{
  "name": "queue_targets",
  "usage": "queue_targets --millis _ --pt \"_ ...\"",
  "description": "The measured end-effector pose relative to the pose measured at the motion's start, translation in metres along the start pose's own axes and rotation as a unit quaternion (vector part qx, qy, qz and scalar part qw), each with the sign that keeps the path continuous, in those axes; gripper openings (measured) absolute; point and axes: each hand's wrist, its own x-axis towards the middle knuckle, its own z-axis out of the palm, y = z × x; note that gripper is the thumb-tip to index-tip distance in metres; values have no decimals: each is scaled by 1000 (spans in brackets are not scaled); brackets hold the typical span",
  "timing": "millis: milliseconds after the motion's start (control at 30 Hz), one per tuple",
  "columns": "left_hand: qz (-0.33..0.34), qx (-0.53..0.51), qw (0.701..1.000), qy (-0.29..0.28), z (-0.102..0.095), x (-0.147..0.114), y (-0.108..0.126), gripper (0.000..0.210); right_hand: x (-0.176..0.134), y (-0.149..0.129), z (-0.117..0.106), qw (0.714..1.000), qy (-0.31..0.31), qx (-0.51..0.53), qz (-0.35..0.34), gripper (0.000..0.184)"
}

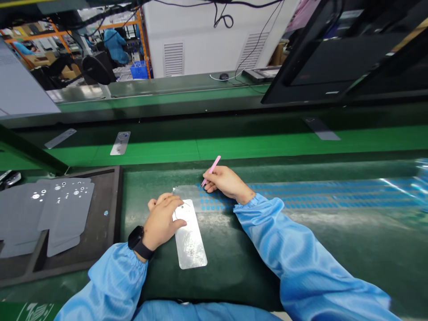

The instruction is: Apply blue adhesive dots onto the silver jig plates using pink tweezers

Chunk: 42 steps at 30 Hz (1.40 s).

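My right hand (225,182) is closed around pink tweezers (214,166), slanting down with their tips at the left end of a clear strip (284,194) bearing rows of small blue stickers. My left hand (163,220), a dark watch on its wrist, grips the upper end of a silver phone back panel (191,240). Its thumb lies across the panel's face, and the fingers bend over the top left edge, partly hiding it. The panel lies flat on the dark green bench mat, its top touching or overlapping the bare left end of the strip.
At left stands a dark tray (118,209) with several grey phone back panels (72,214). On the green conveyor belt (163,145) lie a silver panel (120,143), a narrower-looking one (60,138) and a grey one (321,129). A black monitor (314,58) overhangs at right.
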Motion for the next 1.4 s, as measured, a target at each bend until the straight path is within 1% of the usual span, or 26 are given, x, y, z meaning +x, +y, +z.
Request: queue_targets --millis 167,300,633,900,1000,1100,1167,1200,1300,1400 --pt "-6 6 1000 -10 -1 0 1 46 0 -2 2 1000 12 -2 15 23" --pt "5 12 1000 -8 0 -1 0 43 0 -1 3 1000 -2 -14 13 23" --pt "1 10 1000 -8 -1 0 -1 44 1 1 3 1000 11 13 14 27" --pt "-17 -6 1000 -14 -3 1 4 47 -1 -3 -2 998 -18 39 36 30" --pt "-28 -27 999 1 -4 1 6 45 -4 -7 -3 999 -15 42 30 31" --pt "-48 -99 992 63 -6 4 6 34 -14 -15 1 999 -17 36 0 29" --pt "-49 -188 976 94 -6 6 6 27 -24 -19 8 998 -40 32 -25 26" --pt "-46 -240 965 97 -5 7 6 25 -30 -21 13 997 -58 26 -35 27" --pt "-46 -384 920 66 -1 9 6 27 -44 -24 26 994 -101 -14 -48 28" --pt "-67 -468 881 28 2 8 7 33 -54 -26 34 991 -104 -56 -55 27"
